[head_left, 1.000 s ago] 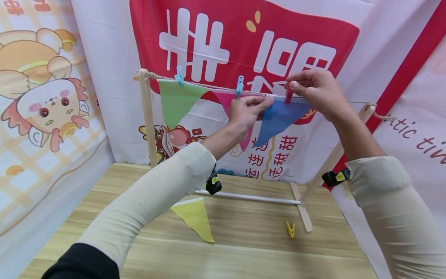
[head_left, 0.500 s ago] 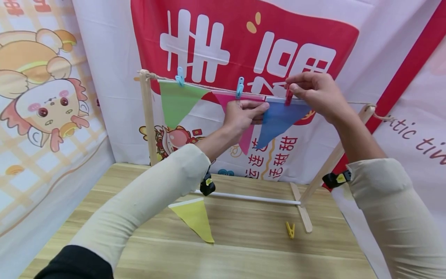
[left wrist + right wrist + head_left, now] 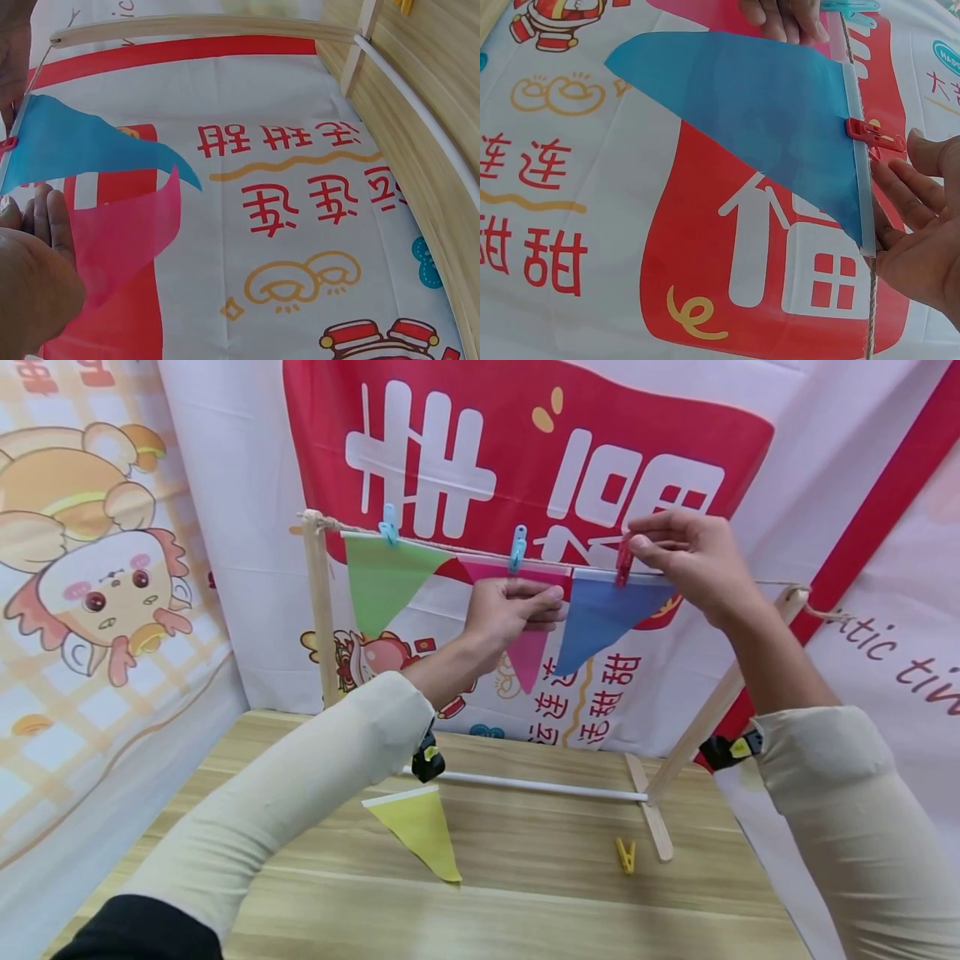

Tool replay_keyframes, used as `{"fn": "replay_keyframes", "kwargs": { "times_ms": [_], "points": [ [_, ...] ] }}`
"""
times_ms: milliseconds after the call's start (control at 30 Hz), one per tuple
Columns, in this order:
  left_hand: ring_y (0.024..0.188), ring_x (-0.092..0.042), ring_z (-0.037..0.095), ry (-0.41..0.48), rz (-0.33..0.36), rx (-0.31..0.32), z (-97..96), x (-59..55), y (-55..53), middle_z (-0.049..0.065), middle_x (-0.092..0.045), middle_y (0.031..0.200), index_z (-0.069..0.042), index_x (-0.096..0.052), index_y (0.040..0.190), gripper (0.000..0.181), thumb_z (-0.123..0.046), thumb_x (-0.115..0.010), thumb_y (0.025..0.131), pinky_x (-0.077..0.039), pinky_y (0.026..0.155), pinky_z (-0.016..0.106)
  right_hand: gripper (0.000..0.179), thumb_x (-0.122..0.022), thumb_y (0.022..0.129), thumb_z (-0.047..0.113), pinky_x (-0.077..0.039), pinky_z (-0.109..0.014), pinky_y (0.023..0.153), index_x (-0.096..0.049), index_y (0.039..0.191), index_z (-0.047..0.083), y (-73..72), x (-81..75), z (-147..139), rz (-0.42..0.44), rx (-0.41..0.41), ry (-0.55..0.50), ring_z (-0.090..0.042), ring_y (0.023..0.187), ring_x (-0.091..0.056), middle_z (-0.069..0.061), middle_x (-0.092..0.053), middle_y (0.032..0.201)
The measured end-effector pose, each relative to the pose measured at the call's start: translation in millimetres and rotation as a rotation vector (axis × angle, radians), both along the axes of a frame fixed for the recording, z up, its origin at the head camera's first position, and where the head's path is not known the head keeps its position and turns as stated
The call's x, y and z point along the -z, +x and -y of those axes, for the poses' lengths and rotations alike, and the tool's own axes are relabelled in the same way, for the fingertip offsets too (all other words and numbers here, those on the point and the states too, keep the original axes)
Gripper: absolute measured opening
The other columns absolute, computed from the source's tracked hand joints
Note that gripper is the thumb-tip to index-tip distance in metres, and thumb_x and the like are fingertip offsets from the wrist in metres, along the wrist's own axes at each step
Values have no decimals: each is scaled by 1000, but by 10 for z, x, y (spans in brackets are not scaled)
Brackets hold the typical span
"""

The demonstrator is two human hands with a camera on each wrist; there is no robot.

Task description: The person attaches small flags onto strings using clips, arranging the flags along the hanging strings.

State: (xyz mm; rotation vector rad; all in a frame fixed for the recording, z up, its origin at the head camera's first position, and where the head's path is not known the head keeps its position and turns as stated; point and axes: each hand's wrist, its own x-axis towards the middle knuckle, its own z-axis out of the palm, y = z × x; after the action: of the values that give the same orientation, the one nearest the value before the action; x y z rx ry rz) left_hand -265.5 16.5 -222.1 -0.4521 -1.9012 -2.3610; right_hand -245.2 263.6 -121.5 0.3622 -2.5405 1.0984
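Note:
A blue triangular flag (image 3: 606, 618) hangs from the rope (image 3: 871, 307), with a red clothespin (image 3: 874, 136) clamped over its white top band. My right hand (image 3: 693, 560) is at the handle end of that clothespin; in the right wrist view the thumb tip lies beside the handles and the fingers are spread behind the rope. To the left, my left hand (image 3: 510, 614) is in front of the pink flag (image 3: 528, 660), its fingers nearly straight and apart from the blue flag. A blue clothespin (image 3: 517, 548) clips the pink flag just above that hand.
A green flag (image 3: 386, 581) hangs at the left under another blue clothespin (image 3: 388, 525). The wooden frame (image 3: 318, 618) carries the rope and has a white bar (image 3: 540, 787) low down. On the table (image 3: 540, 910) lie a yellow flag (image 3: 420, 831) and a yellow clothespin (image 3: 626, 856).
My left hand has drawn away leftward from the blue flag's corner to in front of the pink flag. My right hand has shifted slightly right, leaving more of the red clothespin visible.

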Motion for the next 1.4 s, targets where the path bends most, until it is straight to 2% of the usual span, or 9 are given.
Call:
{"fn": "replay_keyframes", "kwargs": {
  "times_ms": [200, 400, 833, 1000, 1100, 1267, 1400],
  "points": [
    [98, -88, 26, -11, 12, 16, 63, 32, 2, 14, -88, 110, -3, -85, 120, 22, -18, -84, 103, -72, 88, 36, 56, -78, 104, 50, -64, -39, 112, -71, 152, 22, 6, 26, -42, -13, 20, -105, -18, 131, -72, -2, -74, 149],
    [95, -88, 25, -40, 5, 18, 124, 76, -2, 15, -88, 108, -4, -85, 119, 23, -21, -84, 104, -72, 86, 36, 50, -83, 101, 48, -66, -26, 103, -77, 142, 20, 28, 68, -90, -78, 28, -191, -7, 119, -74, 7, -78, 134],
    [87, -87, 21, -79, 0, 9, 247, 192, -9, 14, -86, 103, -6, -83, 119, 30, -32, -84, 104, -72, 81, 33, 38, -87, 101, 32, -65, -21, 99, -81, 134, 17, 38, 264, -143, -303, -6, -258, -11, 112, -78, 3, -81, 127],
    [85, -87, 21, -108, 10, -10, 291, 227, -10, 13, -87, 101, -7, -84, 117, 32, -36, -84, 104, -71, 81, 32, 37, -88, 100, 27, -63, -16, 95, -81, 134, 14, 60, 317, -172, -329, -45, -265, -13, 108, -78, -1, -82, 126],
    [84, -87, 20, -116, 24, -11, 320, 259, -18, 13, -87, 100, -6, -84, 117, 32, -36, -84, 104, -71, 80, 32, 37, -88, 101, 28, -63, -16, 96, -81, 134, 13, 79, 351, -191, -345, -57, -259, -13, 107, -78, 2, -82, 124],
    [81, -86, 19, -104, 41, -2, 365, 303, -24, 12, -86, 97, -4, -84, 115, 33, -35, -85, 103, -72, 79, 34, 34, -87, 101, 27, -64, -18, 97, -82, 131, 11, 106, 390, -191, -403, -72, -238, -15, 105, -79, 3, -83, 121],
    [78, -86, 19, -95, 44, 7, 399, 336, -28, 11, -86, 92, -2, -83, 114, 35, -35, -85, 103, -72, 78, 35, 32, -88, 100, 25, -64, -18, 97, -84, 129, 11, 114, 424, -173, -410, -95, -220, -15, 107, -79, 1, -83, 120]
  ]
}}
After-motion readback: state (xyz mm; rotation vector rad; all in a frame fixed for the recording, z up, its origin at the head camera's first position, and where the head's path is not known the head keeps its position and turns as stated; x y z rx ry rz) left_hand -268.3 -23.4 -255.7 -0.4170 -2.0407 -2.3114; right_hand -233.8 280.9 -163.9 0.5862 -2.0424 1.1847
